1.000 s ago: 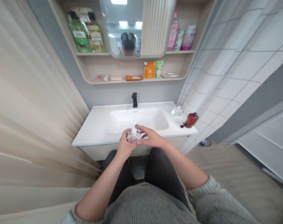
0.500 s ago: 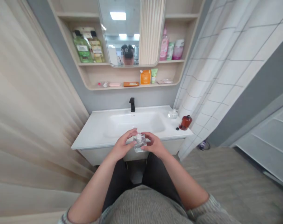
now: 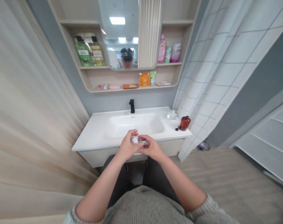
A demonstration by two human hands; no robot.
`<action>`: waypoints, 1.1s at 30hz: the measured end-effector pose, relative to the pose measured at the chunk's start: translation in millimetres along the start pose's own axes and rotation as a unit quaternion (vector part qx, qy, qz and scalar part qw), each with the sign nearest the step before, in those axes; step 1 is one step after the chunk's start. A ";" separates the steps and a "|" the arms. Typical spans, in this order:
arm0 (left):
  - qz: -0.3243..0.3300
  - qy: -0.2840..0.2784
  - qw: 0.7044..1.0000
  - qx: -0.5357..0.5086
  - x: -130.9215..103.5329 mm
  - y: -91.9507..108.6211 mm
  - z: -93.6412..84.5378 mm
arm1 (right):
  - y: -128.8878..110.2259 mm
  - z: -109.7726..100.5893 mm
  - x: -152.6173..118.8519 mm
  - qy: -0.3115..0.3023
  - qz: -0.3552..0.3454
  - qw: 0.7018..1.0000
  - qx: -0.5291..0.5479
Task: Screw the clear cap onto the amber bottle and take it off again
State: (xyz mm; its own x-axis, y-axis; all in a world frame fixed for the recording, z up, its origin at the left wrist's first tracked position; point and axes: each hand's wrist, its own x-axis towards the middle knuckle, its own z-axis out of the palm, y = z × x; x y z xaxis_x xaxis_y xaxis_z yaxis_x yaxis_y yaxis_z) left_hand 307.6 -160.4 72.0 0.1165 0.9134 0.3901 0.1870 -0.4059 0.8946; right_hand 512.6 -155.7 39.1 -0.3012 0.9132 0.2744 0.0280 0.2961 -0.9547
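A small clear bottle [image 3: 134,139] with a whitish top is held up in front of the sink's front edge. My left hand [image 3: 128,146] is closed around its left side. From the right, my right hand [image 3: 151,147] grips it with curled fingers, and the fingertips of both hands meet or nearly meet. Much of the bottle is hidden behind the fingers. Beyond the hands lies the white sink [image 3: 118,127] with a black faucet [image 3: 132,106].
On the counter's right stand a brown bottle [image 3: 184,123] and a clear pump bottle [image 3: 171,115], with a small black cap [image 3: 176,129] beside them. Above, a shelf cabinet [image 3: 94,90] holds several toiletries. Curtains [image 3: 45,102] hang at both sides.
The clear bottle has turned and tipped within my hands, and its top now points more to the left. My left hand has shifted further over it, hiding more of it.
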 end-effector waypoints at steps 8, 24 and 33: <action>0.000 -0.009 1.000 -0.023 -2.1 -2.7 -14.5 | -9.3 8.5 1.4 -0.011 0.007 1.000 -0.008; -0.012 -0.118 0.982 -0.145 -6.7 0.1 -29.3 | -5.4 16.3 1.4 -0.029 0.031 0.998 0.047; -0.020 -0.100 0.988 -0.117 -4.6 -6.6 -30.0 | -1.2 14.4 0.0 -0.018 0.037 0.998 0.038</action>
State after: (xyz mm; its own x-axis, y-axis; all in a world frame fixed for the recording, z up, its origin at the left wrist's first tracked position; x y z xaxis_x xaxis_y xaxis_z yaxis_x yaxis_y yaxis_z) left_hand 276.6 -161.0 70.9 0.3076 0.8946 0.3241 -0.0327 -0.3304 0.9433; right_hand 498.8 -160.1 38.6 -0.3353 0.9207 0.1998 -0.0208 0.2048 -0.9786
